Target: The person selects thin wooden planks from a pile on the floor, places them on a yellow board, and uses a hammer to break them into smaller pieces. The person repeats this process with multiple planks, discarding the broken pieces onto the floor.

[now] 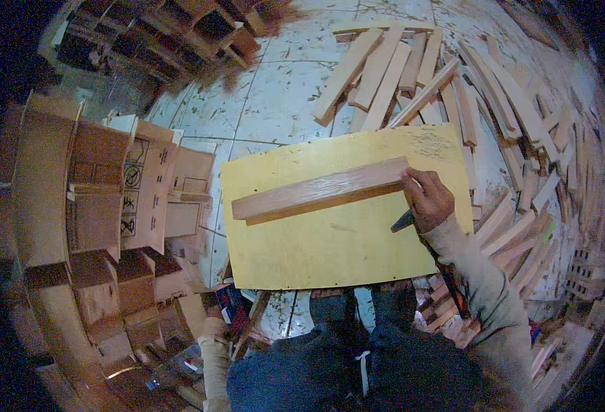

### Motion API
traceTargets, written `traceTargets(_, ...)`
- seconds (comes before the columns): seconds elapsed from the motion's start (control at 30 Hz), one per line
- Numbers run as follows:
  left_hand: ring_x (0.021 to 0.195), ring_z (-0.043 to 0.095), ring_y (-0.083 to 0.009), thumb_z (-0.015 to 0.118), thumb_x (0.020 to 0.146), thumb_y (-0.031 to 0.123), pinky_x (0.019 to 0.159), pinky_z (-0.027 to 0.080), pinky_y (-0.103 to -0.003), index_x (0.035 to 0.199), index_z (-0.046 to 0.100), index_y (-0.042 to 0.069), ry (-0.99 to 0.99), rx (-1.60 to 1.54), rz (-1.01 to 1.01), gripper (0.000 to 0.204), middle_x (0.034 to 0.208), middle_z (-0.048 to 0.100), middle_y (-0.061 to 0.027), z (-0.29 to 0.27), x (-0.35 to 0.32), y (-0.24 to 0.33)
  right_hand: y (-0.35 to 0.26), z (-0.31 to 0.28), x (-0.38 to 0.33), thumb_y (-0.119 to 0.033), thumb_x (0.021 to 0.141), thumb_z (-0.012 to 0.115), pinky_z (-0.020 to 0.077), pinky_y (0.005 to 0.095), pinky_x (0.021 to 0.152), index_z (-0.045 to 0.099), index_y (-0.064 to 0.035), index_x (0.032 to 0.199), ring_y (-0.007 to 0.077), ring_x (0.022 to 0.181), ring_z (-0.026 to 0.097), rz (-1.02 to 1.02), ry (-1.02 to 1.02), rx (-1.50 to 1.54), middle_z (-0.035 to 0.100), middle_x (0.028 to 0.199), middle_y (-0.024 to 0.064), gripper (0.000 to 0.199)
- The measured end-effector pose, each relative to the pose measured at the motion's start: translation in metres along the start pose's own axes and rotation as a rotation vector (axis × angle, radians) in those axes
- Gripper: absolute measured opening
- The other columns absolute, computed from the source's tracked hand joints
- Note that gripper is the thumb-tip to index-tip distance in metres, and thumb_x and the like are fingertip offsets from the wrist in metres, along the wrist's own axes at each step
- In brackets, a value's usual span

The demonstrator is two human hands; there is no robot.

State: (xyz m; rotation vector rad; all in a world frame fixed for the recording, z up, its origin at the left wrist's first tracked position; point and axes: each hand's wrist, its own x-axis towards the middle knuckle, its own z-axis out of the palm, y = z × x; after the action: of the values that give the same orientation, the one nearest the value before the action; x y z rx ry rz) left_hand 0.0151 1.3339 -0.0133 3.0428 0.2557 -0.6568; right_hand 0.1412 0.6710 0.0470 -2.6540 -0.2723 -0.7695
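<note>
Wood slat (319, 189) lies slantwise across our yellow board (343, 240), its right end pinched in our right hand (428, 200), which also holds a dark tool (403, 220). We judge steady pressure keeps it flat. Our left hand (213, 329) hangs low; its fingers are hidden, so we cannot tell its grip.

Heap of loose wooden slats (412, 69) on pale tiled floor (282, 89), beyond board and curving down right side. Stacked cardboard boxes (110, 199) at left, some flattened. Dark wooden crates (178, 27) top left. More slats (522, 240) piled at right, overlapping.
</note>
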Motion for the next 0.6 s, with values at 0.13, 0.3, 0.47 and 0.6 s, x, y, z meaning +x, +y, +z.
traceTargets(0.13,0.079,0.065,-0.0232,0.071,0.081,0.019,0.072,0.053,-0.033,0.097,0.068,0.004,-0.017,-0.042,0.015,0.023,0.087,0.068,-0.0146,-0.012,0.0,0.007,-0.01,0.003,-0.007,-0.003,0.074,0.061,0.0547,0.0404,0.073,0.061,-0.0052,0.116,0.0323,0.094,0.061,0.153,0.006,-0.049,0.061,0.112,0.0141,0.042)
traceTargets(0.3,0.08,0.065,-0.0224,0.072,0.08,0.018,0.073,0.053,-0.033,0.098,0.068,0.004,-0.023,-0.087,0.041,0.023,0.088,0.068,-0.0138,-0.022,-0.005,-0.001,-0.021,0.01,-0.02,-0.01,0.082,0.056,0.0486,0.0421,0.083,0.055,-0.0055,0.125,0.0304,0.1,0.057,0.161,-0.028,-0.216,0.06,0.113,0.0132,0.044)
traceTargets(0.47,0.082,0.065,-0.0215,0.073,0.079,0.016,0.074,0.053,-0.033,0.098,0.067,0.004,-0.017,-0.113,0.04,0.023,0.09,0.068,-0.013,-0.033,-0.012,-0.015,-0.025,0.013,-0.025,-0.011,0.081,0.056,0.0484,0.0411,0.082,0.05,-0.0046,0.131,0.029,0.103,0.055,0.226,-0.03,-0.198,0.059,0.117,0.0104,0.051)
traceTargets(0.6,0.083,0.064,-0.0209,0.074,0.079,0.015,0.074,0.053,-0.033,0.099,0.067,0.004,0.006,-0.143,0.054,0.024,0.091,0.068,-0.0124,-0.048,-0.014,-0.013,-0.026,0.012,-0.024,-0.01,0.079,0.057,0.0506,0.0414,0.081,0.049,-0.0027,0.132,0.0311,0.105,0.054,0.236,-0.039,-0.142,0.057,0.122,0.0134,0.054)
